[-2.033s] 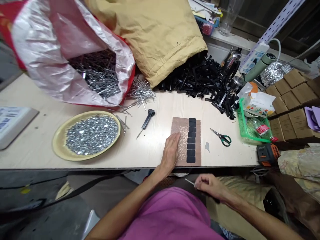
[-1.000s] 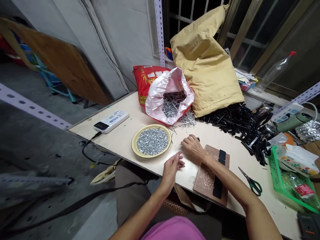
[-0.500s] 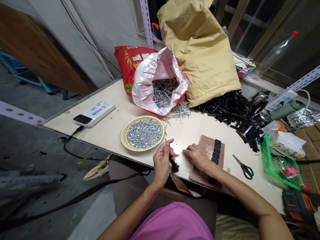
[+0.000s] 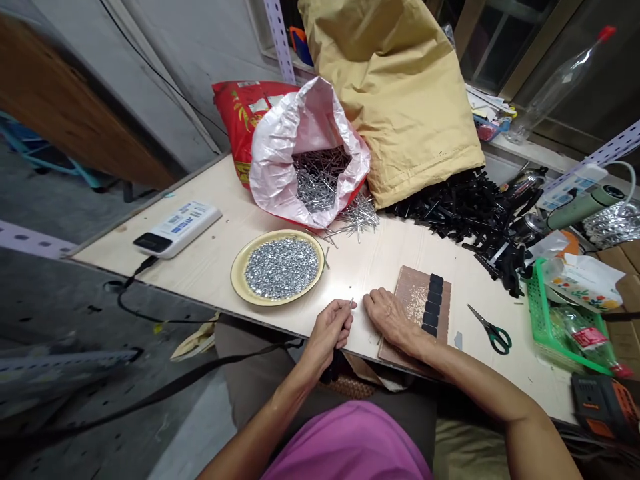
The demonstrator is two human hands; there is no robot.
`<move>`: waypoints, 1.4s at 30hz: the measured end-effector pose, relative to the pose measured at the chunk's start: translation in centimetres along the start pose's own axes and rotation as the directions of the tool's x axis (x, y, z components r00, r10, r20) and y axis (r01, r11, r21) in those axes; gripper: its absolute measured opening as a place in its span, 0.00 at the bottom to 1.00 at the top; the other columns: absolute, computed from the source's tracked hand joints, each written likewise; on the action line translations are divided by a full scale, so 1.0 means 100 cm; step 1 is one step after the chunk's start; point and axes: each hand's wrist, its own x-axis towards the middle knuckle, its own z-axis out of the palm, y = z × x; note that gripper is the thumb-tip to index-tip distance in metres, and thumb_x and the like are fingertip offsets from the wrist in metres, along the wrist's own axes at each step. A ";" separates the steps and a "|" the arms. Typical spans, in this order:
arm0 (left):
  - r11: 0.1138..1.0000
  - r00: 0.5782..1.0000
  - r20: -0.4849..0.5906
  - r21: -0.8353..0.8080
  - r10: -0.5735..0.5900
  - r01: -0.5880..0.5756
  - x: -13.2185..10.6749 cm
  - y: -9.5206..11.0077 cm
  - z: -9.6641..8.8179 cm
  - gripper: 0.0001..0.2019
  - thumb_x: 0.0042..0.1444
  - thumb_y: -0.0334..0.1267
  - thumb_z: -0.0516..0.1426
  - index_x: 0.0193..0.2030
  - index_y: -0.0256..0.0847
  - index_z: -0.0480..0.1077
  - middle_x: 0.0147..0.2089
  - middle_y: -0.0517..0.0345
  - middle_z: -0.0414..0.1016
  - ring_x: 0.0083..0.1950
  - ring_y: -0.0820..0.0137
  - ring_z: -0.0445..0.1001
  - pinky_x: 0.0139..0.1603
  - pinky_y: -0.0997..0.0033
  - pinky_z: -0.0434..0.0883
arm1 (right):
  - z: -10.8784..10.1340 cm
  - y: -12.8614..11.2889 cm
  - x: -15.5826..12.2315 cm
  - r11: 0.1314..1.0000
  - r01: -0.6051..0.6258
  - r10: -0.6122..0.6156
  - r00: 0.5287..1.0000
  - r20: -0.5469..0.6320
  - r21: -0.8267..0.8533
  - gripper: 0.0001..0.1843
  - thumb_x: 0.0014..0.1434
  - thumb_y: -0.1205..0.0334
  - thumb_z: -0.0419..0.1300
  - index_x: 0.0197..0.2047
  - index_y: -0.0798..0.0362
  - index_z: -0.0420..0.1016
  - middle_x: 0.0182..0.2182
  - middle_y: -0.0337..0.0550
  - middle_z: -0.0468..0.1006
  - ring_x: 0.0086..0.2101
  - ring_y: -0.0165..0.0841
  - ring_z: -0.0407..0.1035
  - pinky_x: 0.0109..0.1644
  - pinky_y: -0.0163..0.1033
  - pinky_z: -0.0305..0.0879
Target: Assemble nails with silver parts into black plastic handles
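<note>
The left hand (image 4: 331, 325) was in the lower middle of the frame, at the front edge of the table (image 4: 377, 257). Its thumb and fingers were closed on a thin metal piece (image 4: 351, 303), and only the bright tip of this piece came out at the fingertips. Under this hand a dark part (image 4: 330, 371) was visible, but I cannot tell if it was joined to the metal.

The right hand (image 4: 391, 315) was just beside, to the right in the picture, with bent fingers and the palm downward; whether it held something, I cannot tell. It was at the left side of a brown board (image 4: 413, 276), which carried a row of black pads (image 4: 433, 305) and pale specks.

To the left of the hands stood a yellowish bowl (image 4: 237, 285), filled with small silvery pieces (image 4: 283, 268). Behind it, in the upper middle, a red bag (image 4: 265, 157) opened toward the front and showed many metal pins (image 4: 317, 188). A heap of black pieces (image 4: 450, 208) lay below a large paper sack (image 4: 400, 100). Scissors (image 4: 493, 331) lay right of the board, near a green basket (image 4: 539, 319).
</note>
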 end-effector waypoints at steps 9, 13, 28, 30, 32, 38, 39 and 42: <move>0.999 0.999 0.023 0.038 -0.034 0.033 0.008 -0.006 0.003 0.21 0.39 0.53 0.62 0.32 0.39 0.64 0.16 0.74 0.58 0.12 0.85 0.45 0.13 0.82 0.42 | 0.002 0.012 0.008 0.982 0.166 -0.172 0.983 -0.067 -0.085 0.11 0.61 0.76 0.48 0.36 0.57 0.69 0.30 0.46 0.71 0.35 0.36 0.64 0.39 0.39 0.62; 0.998 0.999 -0.002 0.045 -0.032 0.032 0.008 -0.007 0.003 0.22 0.38 0.54 0.61 0.33 0.40 0.62 0.16 0.74 0.59 0.12 0.85 0.45 0.13 0.82 0.42 | 0.003 0.015 0.010 0.964 0.228 -0.243 0.964 -0.105 -0.134 0.12 0.63 0.76 0.46 0.37 0.57 0.68 0.30 0.46 0.71 0.35 0.36 0.65 0.39 0.39 0.62; 1.000 0.998 -0.058 -0.002 -0.004 0.004 0.005 -0.005 -0.004 0.22 0.39 0.53 0.62 0.34 0.40 0.63 0.15 0.75 0.57 0.11 0.85 0.44 0.13 0.82 0.40 | -0.003 0.018 0.024 0.985 0.162 -0.158 0.984 -0.079 0.052 0.11 0.61 0.77 0.46 0.37 0.55 0.66 0.30 0.46 0.73 0.33 0.35 0.67 0.38 0.39 0.63; 1.000 0.999 -0.035 0.019 -0.004 0.005 0.004 -0.005 -0.002 0.22 0.40 0.53 0.62 0.35 0.39 0.65 0.16 0.74 0.58 0.11 0.85 0.44 0.13 0.82 0.40 | 0.003 0.022 0.023 0.959 0.049 -0.021 0.994 -0.104 0.280 0.10 0.57 0.78 0.48 0.36 0.55 0.65 0.30 0.44 0.73 0.31 0.32 0.67 0.35 0.37 0.63; 0.999 1.000 0.002 0.043 0.007 -0.007 0.003 -0.005 0.001 0.22 0.40 0.53 0.62 0.36 0.38 0.67 0.16 0.73 0.58 0.12 0.86 0.44 0.13 0.82 0.40 | 0.008 0.025 0.019 0.822 -0.042 0.157 0.975 -0.155 0.568 0.08 0.56 0.76 0.50 0.36 0.54 0.63 0.28 0.39 0.72 0.27 0.30 0.66 0.31 0.34 0.62; 0.996 0.994 0.098 0.068 0.051 -0.058 0.000 -0.005 0.012 0.25 0.40 0.56 0.62 0.37 0.36 0.69 0.17 0.72 0.58 0.13 0.85 0.45 0.13 0.81 0.41 | 0.008 0.015 -0.004 0.305 0.041 0.503 0.842 -0.197 0.952 0.06 0.55 0.62 0.57 0.34 0.51 0.60 0.28 0.35 0.72 0.28 0.28 0.68 0.30 0.33 0.64; 0.995 0.992 0.115 0.074 0.055 -0.064 -0.001 -0.005 0.013 0.25 0.40 0.56 0.62 0.37 0.36 0.69 0.18 0.71 0.59 0.13 0.85 0.45 0.14 0.81 0.41 | 0.008 0.014 -0.007 0.276 0.046 0.520 0.833 -0.189 0.960 0.07 0.55 0.62 0.57 0.34 0.51 0.60 0.28 0.36 0.72 0.28 0.28 0.69 0.31 0.33 0.65; 0.993 0.986 0.154 0.092 0.060 -0.075 -0.003 -0.006 0.017 0.24 0.41 0.56 0.61 0.37 0.36 0.70 0.18 0.70 0.59 0.13 0.85 0.45 0.14 0.80 0.41 | 0.008 0.011 -0.012 0.242 0.060 0.549 0.814 -0.188 0.968 0.09 0.54 0.61 0.58 0.34 0.50 0.60 0.27 0.35 0.73 0.27 0.28 0.69 0.30 0.33 0.65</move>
